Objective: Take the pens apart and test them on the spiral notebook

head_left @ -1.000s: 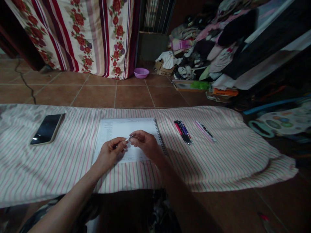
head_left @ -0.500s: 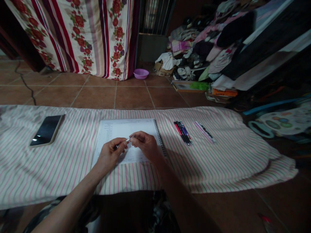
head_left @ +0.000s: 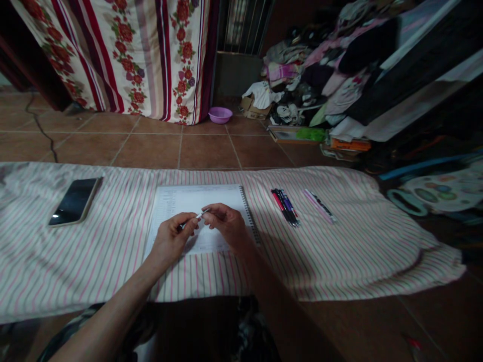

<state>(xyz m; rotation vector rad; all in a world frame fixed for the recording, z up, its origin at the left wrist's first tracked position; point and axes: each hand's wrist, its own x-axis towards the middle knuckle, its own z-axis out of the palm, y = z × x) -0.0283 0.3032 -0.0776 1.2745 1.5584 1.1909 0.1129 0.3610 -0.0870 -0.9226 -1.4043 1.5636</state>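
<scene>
Over a spiral-bound notebook (head_left: 206,196) with printed white pages, my two hands meet at a thin pen (head_left: 199,215). My left hand (head_left: 175,232) is closed around its body, and a white section shows past the thumb and forefinger. At the other end, my right hand (head_left: 226,223) pinches the slim dark tip; whether that tip is a separate piece I cannot tell. The pen is held above the page, slanting up to the right. Right of the notebook lies a bunch of several pens (head_left: 285,207), and farther right a pair of pens (head_left: 320,205), one pink and one black-and-white.
A smartphone (head_left: 75,201) lies at the left on the striped cloth (head_left: 358,251) covering the low surface. Beyond it are the tiled floor (head_left: 151,146), a purple basin (head_left: 220,115), a floral curtain (head_left: 151,60) and a heap of clothes (head_left: 313,70) at the back right.
The right fingertips have drawn back very slightly, so more of the pen's slim dark end shows between the hands. Otherwise the view has only shifted a little.
</scene>
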